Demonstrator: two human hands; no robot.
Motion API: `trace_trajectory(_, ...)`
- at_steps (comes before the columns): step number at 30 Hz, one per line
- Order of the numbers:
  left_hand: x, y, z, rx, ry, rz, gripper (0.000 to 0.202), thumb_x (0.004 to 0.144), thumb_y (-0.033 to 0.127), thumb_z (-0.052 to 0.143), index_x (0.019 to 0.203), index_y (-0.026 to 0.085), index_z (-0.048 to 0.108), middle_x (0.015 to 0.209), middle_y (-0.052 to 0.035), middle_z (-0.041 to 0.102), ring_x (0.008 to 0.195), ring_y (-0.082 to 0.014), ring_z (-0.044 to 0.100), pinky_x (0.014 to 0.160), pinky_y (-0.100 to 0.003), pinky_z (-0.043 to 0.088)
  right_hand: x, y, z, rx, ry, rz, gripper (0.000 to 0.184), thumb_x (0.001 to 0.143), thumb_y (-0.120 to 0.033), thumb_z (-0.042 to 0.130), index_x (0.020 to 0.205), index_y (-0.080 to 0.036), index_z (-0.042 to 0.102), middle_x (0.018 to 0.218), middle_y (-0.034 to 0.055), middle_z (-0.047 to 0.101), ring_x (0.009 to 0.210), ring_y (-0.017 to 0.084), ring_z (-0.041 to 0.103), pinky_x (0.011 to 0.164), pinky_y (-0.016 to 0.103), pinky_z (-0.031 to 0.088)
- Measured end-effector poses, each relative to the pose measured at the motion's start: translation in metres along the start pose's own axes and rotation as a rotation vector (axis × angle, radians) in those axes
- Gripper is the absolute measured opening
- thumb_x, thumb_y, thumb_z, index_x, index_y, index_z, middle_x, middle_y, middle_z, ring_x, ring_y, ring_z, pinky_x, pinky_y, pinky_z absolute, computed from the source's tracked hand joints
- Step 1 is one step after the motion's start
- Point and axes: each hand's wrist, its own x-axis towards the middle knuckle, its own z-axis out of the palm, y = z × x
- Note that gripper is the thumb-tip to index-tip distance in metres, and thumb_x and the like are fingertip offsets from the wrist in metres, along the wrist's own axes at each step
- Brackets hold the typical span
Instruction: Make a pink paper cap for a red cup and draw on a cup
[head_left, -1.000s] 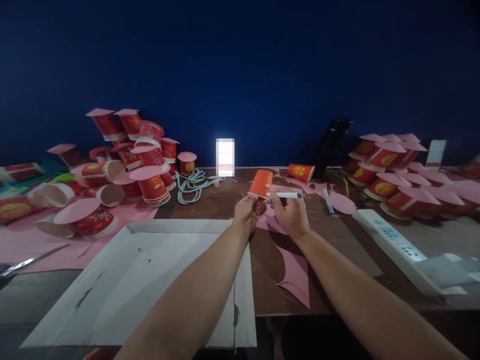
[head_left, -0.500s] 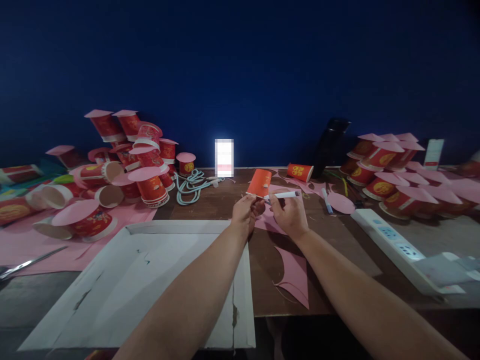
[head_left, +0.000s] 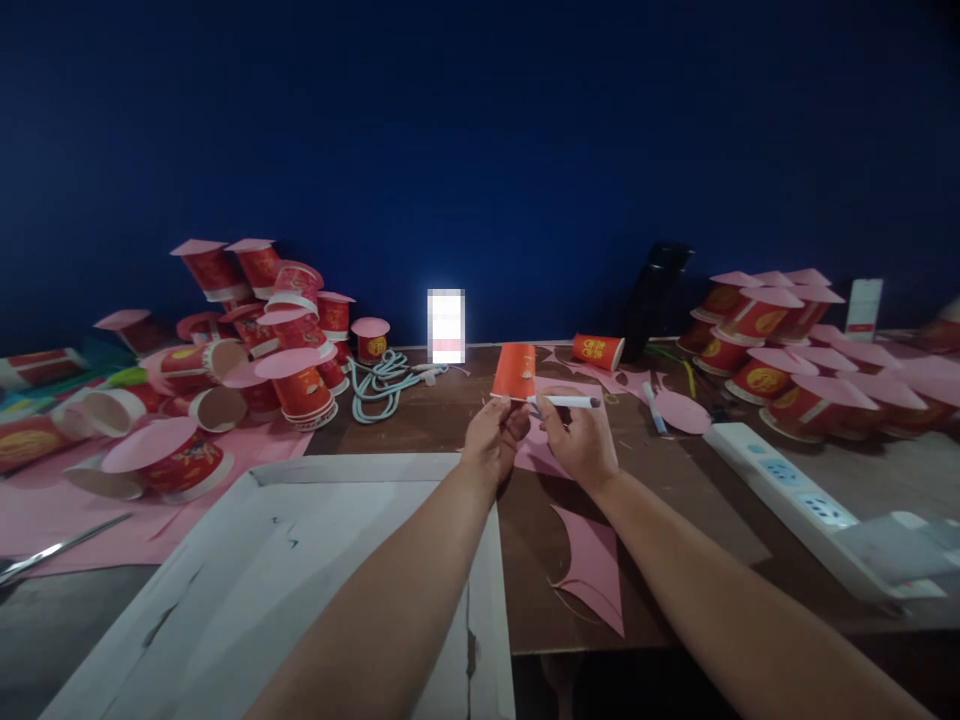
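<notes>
My left hand (head_left: pixel 495 435) is closed on the rim of a red paper cup (head_left: pixel 514 370), holding it above the brown table. In my right hand (head_left: pixel 577 438) is a white marker pen (head_left: pixel 571 402), gripped between thumb and fingers, with its tip end close to the cup's rim. Whether the tip touches the cup I cannot tell. Under and beside my right hand lies cut pink paper (head_left: pixel 544 455). A second red cup (head_left: pixel 598 351) rests on its side behind it. Another pen (head_left: pixel 655 408) lies to the right, touching a pink paper oval (head_left: pixel 682 408).
Red cups with pink paper discs are piled at left (head_left: pixel 300 395) and right (head_left: pixel 772 310). A white tray (head_left: pixel 337 467) lies under my left forearm. A power strip (head_left: pixel 780 480), black bottle (head_left: pixel 656 295), coiled cable (head_left: pixel 375 388), lit phone (head_left: pixel 446 325) and scissors (head_left: pixel 64 548) surround the work area.
The cup stands slightly more upright in my left hand. The pen in my right hand stays near its rim. The whole view has shifted slightly downward in the frame.
</notes>
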Motion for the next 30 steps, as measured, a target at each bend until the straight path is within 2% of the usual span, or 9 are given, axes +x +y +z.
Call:
trace_trajectory(5,0.0002,-0.0026,-0.0005,0.017,-0.004,0.007,0.002,0.079,0.013,0.058,0.080,0.012,0.060,0.074,-0.0057,0.067,0.068,-0.0111,0.065,0.071,-0.022,0.052,0.0003,-0.0003,-0.0006,0.009,0.000,-0.015,0.023,0.090,-0.033,0.046,0.090,-0.018,0.062,0.083,0.0077,0.070,0.068,0.018,0.066,0.071,0.033,0.052)
trace_trajectory(10,0.0000,-0.0029,-0.0004,0.044,-0.051,-0.012,0.009,0.075,0.008,0.062,0.083,0.012,0.061,0.077,-0.0052,0.067,0.066,-0.0090,0.064,0.067,-0.020,0.052,0.0015,-0.0016,-0.0014,0.005,0.002,-0.017,0.021,0.089,-0.032,0.047,0.086,-0.018,0.063,0.072,0.0061,0.068,0.075,0.020,0.067,0.072,0.033,0.052)
trace_trajectory(16,0.0015,-0.0034,-0.0004,0.035,-0.029,-0.005,0.010,0.070,0.005,0.067,0.073,0.010,0.060,0.074,-0.0047,0.065,0.064,-0.0070,0.063,0.065,-0.016,0.050,0.0005,0.0003,0.0005,0.017,0.006,-0.019,0.023,0.089,-0.034,0.047,0.090,-0.018,0.064,0.087,0.0088,0.070,0.080,0.021,0.067,0.072,0.034,0.053)
trace_trajectory(24,0.0017,-0.0041,0.0001,0.050,0.002,0.003,0.009,0.070,0.008,0.068,0.068,0.009,0.059,0.065,-0.0043,0.064,0.057,-0.0064,0.061,0.060,-0.016,0.048,-0.0009,0.0001,0.0011,-0.017,-0.003,0.000,0.022,0.089,-0.033,0.047,0.089,-0.020,0.065,0.070,0.0053,0.070,0.076,0.021,0.068,0.072,0.034,0.052)
trace_trajectory(30,0.0027,-0.0047,-0.0011,0.065,0.004,-0.020,0.011,0.068,0.010,0.070,0.068,0.010,0.059,0.066,-0.0045,0.065,0.058,-0.0070,0.061,0.063,-0.017,0.048,-0.0019,-0.0006,0.0017,-0.067,0.022,0.016,0.024,0.088,-0.035,0.048,0.085,-0.018,0.065,0.075,0.0092,0.070,0.076,0.022,0.067,0.072,0.034,0.051)
